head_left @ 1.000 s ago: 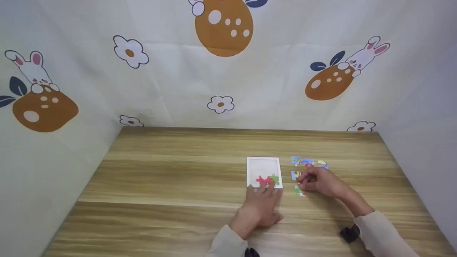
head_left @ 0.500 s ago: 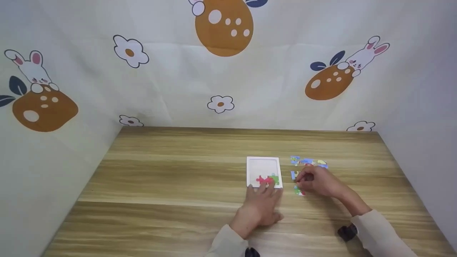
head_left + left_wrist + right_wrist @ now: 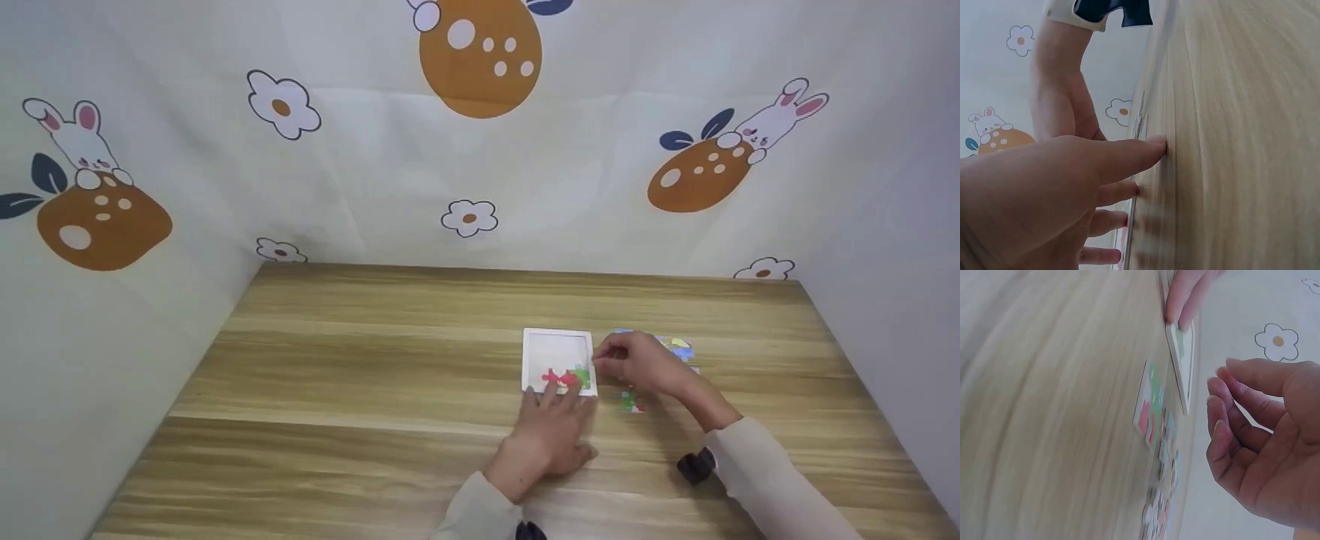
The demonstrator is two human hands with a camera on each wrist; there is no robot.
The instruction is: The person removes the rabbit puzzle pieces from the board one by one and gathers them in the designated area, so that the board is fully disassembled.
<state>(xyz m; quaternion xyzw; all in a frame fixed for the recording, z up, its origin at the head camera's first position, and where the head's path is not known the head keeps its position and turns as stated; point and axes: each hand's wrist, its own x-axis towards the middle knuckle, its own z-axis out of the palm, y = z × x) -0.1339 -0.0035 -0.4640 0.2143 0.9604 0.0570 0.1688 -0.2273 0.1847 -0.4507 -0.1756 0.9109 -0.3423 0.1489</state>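
A white puzzle tray [image 3: 526, 364] lies on the table; red and green puzzle pieces [image 3: 579, 373] sit along its near side. My left hand [image 3: 551, 431] rests at the tray's near edge, fingers stretched over the rim and thumb on the table. Beside the tray's right rim hovers my right hand [image 3: 641, 364], thumb and fingertips pinched together around a puzzle piece, which the fingers almost wholly hide. Curled fingers [image 3: 1220, 430] show in the right wrist view, above the table. A loose green and red puzzle piece [image 3: 632, 402] lies below that hand.
More loose puzzle pieces [image 3: 681, 345] lie to the right of the tray, partly covered by the right hand and forearm. The wood-grain table [image 3: 360, 375] meets a patterned cloth wall [image 3: 360, 172] at the back, with cloth sides left and right.
My right hand has moved from the loose pieces leftward and slightly away, up to the tray's right rim. The left hand stays on the tray. The head view has shifted slightly.
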